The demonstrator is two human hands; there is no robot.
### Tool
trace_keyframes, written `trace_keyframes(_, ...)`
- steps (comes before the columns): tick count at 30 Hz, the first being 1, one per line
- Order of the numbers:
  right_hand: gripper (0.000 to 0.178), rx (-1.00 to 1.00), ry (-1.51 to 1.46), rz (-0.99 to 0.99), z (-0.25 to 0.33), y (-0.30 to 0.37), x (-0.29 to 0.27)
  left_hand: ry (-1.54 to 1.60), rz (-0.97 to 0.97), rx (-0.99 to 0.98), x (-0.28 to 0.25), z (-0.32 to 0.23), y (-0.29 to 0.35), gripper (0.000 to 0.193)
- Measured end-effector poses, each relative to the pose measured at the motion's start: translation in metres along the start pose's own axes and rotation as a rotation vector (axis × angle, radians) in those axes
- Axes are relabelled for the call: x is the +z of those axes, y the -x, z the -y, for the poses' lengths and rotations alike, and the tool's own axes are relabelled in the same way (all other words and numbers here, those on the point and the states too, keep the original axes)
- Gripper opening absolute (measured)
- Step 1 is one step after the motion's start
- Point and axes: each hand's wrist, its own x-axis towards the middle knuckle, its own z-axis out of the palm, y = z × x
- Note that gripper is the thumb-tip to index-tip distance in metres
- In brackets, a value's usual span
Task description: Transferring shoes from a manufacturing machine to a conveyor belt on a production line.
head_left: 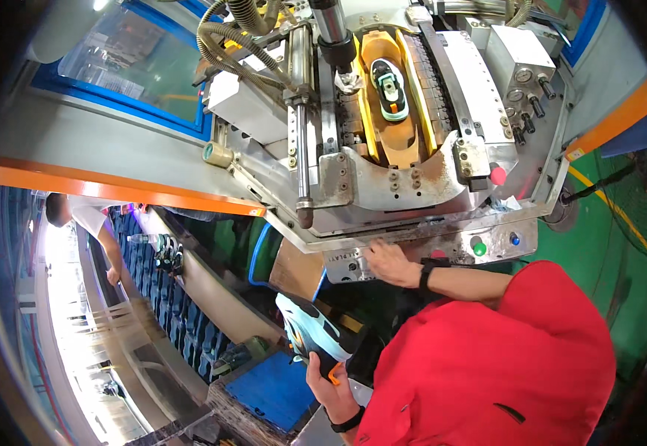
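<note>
My left hand (329,390) is closed around the heel of a shoe (312,333). The shoe is light blue and black, with an orange loop at its heel, and is held in the air with its toe pointing up and away. Farther off, my right hand (392,262) reaches onto the control panel (454,256) at the machine's front edge, holding nothing that I can see. Its fingers lie partly bent near the panel's left end. Inside the machine, another shoe (389,88) sits sole down in an orange-brown bed (398,141) between yellow side strips.
A metal plunger (332,37) hangs above the bed. Gauges and valves (528,82) stand at the right. A blue-topped stand (275,390) is beside my left hand. At the left, shoes (167,253) ride a conveyor (212,279), and another person (89,215) works.
</note>
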Motion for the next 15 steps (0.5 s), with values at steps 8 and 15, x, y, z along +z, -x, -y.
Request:
trace_keyframes(8,0.024,-0.082,0.022,0.096,-0.032,0.006,0.033,0.035,0.008,-0.017,-0.010,0.015,0.020,0.029)
trace_keyframes(15,0.021,-0.062,-0.113,-0.176,-0.004,-0.027,-0.041,0.084,0.004,0.028,0.008,0.024,0.022,0.030)
